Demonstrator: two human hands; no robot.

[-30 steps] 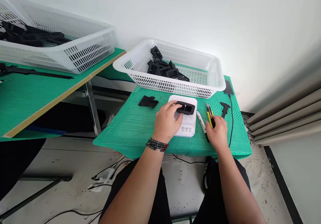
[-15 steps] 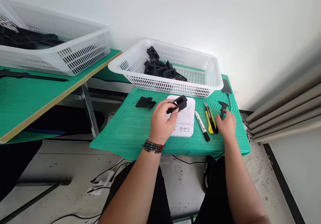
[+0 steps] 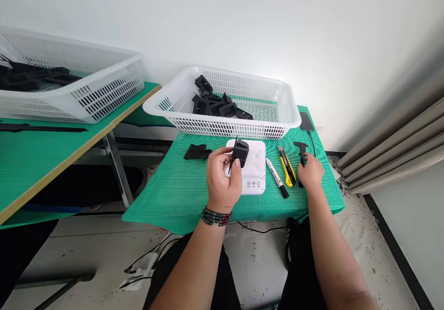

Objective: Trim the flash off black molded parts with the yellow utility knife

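The black part (image 3: 240,152) at frame centre looked like matt plastic, as did the white perforated basket (image 3: 222,126) above it. The scale (image 3: 255,171) was smooth, glossy white. The green table mat (image 3: 180,185) seemed coarse, perhaps woven mesh.

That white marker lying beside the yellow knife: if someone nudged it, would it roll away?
Probably a little. The white marker looks round and smooth, so it could roll sideways, but the ribbed green mat likely slows it, and the yellow knife lying close alongside would probably stop it. It seems stiff and light.
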